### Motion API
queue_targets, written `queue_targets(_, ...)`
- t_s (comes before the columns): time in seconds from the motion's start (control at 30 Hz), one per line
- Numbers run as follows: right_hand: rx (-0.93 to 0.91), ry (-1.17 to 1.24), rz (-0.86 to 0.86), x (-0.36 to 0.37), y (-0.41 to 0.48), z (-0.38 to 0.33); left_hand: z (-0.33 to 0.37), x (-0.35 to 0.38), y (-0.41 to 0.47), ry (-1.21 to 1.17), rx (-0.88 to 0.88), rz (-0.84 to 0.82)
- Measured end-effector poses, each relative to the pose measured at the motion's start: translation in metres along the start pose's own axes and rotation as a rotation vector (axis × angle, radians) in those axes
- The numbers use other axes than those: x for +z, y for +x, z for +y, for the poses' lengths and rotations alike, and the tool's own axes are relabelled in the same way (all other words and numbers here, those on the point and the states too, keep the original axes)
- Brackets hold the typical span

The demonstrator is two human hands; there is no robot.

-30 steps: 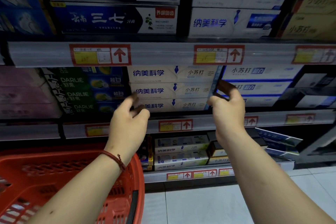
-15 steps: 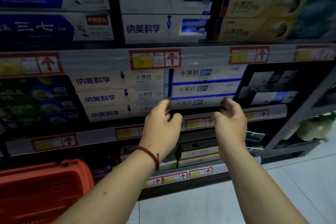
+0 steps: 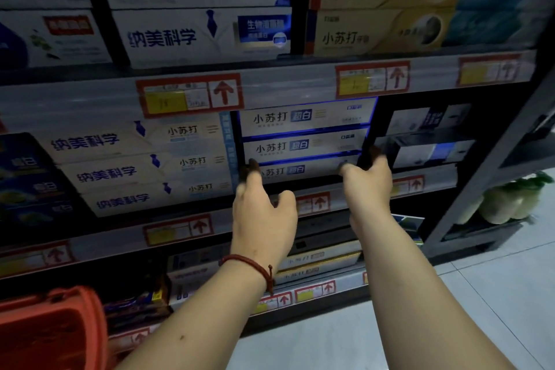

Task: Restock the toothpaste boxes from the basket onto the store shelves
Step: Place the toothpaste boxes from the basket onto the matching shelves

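A stack of three white toothpaste boxes with blue edges (image 3: 303,144) lies on the middle shelf. My left hand (image 3: 261,213) reaches up to the left end of the bottom box (image 3: 312,170); its fingertips touch that end and the thumb is spread away. My right hand (image 3: 368,180) is at the box's right end, thumb on the front face and fingers curled round the end. The red basket (image 3: 51,327) sits at the lower left, and its contents are out of sight.
White boxes with blue script (image 3: 141,171) are stacked just left of my hands. Dark boxes (image 3: 426,141) lie to the right. Price rails (image 3: 192,96) front each shelf. More boxes fill the shelves above and below. Grey floor tiles (image 3: 495,294) spread at the lower right.
My view and both hands have shifted right, from the blue-script stack to the blue-edged stack. The hands now sit wider apart at the two ends of its bottom box.
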State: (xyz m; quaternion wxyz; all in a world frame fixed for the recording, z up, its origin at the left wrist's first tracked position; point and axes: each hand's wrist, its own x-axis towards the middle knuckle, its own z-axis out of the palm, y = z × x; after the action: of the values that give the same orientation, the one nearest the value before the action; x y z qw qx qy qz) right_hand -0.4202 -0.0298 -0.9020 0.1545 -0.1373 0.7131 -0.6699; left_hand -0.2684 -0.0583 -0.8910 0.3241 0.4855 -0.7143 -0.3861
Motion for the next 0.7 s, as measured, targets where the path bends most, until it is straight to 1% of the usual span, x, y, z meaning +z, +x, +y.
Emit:
queue_targets(0.1, -0.015, 0.013, -0.002, 0.003, 0.01, 0.002, -0.003, 0.005, 0.002, -0.037, 0.021, 0.015)
queue_targets(0.4, 0.008, 0.082, 0.001, -0.007, 0.016, -0.003, -0.006, 0.003, 0.018, -0.204, -0.05, 0.091)
queue_targets(0.7, 0.002, 0.074, -0.03, -0.012, 0.017, -0.002, -0.009, 0.006, 0.014, -0.198, -0.06, 0.093)
